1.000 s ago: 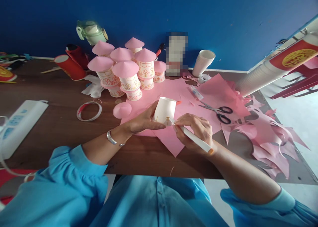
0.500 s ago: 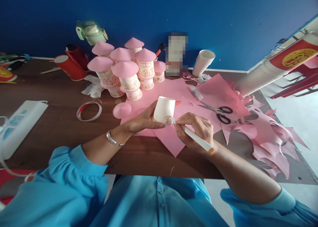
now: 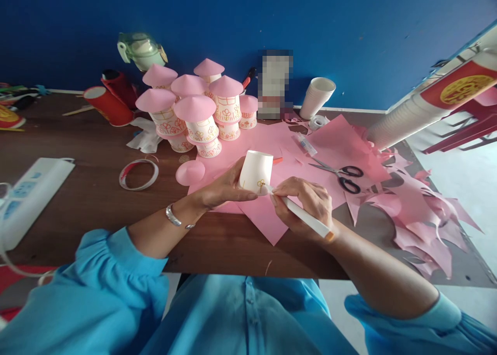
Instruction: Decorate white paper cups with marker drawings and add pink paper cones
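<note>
A white paper cup (image 3: 257, 168) is held upside down and slightly tilted in my left hand (image 3: 225, 187), whose fingers wrap its left side and lower rim. A small yellowish flower is drawn near that rim. My right hand (image 3: 305, 205) is closed around a white marker (image 3: 308, 218) with an orange end, its tip touching or very near the cup beside the flower. Pink paper sheets (image 3: 272, 226) lie beneath. Behind my left hand stand several decorated cup towers (image 3: 202, 130) with pink cone roofs.
Scissors (image 3: 341, 174) and a glue bottle (image 3: 306, 144) lie right of the cup, near pink scraps (image 3: 423, 231). A tape roll (image 3: 139, 175), a pink cone (image 3: 190, 173) and a power strip (image 3: 39, 194) are left. Stacked white cups (image 3: 317, 97) stand near the wall.
The marker tip has shifted very slightly along the cup's lower edge. My left hand keeps its hold on the cup, almost unmoved.
</note>
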`<state>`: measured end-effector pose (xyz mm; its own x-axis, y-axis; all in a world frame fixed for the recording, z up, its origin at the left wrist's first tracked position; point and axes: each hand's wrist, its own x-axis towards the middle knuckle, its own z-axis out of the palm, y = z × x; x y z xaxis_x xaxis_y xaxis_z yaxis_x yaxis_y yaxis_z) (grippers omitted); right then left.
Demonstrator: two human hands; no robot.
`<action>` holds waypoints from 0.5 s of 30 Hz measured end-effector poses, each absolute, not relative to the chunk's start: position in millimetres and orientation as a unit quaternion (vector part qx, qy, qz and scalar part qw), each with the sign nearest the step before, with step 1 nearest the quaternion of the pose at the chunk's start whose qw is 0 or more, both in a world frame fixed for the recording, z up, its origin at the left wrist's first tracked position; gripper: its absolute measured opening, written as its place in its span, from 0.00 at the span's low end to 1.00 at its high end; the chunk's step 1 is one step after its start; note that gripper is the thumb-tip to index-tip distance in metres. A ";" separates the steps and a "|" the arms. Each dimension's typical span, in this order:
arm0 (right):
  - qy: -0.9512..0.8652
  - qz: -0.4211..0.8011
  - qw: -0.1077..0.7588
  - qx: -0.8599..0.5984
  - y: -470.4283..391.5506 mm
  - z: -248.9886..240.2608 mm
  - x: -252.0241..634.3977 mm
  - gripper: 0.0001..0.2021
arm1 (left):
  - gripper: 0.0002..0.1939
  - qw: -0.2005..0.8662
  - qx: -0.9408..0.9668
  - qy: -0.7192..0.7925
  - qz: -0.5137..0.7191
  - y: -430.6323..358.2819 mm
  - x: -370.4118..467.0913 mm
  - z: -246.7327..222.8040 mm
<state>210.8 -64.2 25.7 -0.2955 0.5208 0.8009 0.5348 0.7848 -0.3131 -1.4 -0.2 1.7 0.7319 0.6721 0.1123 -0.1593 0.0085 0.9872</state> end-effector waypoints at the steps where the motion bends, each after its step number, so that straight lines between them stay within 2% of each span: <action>1: -0.805 -0.009 0.495 -0.328 -64.1 25.7 211.0 0.10 | 0.38 0.683 0.632 0.201 0.306 -0.4 -1.3 1.7; 15: -0.805 -0.013 0.491 -0.333 -64.9 25.0 211.0 0.11 | 0.42 0.712 0.595 0.180 0.325 -0.5 -0.8 -4.4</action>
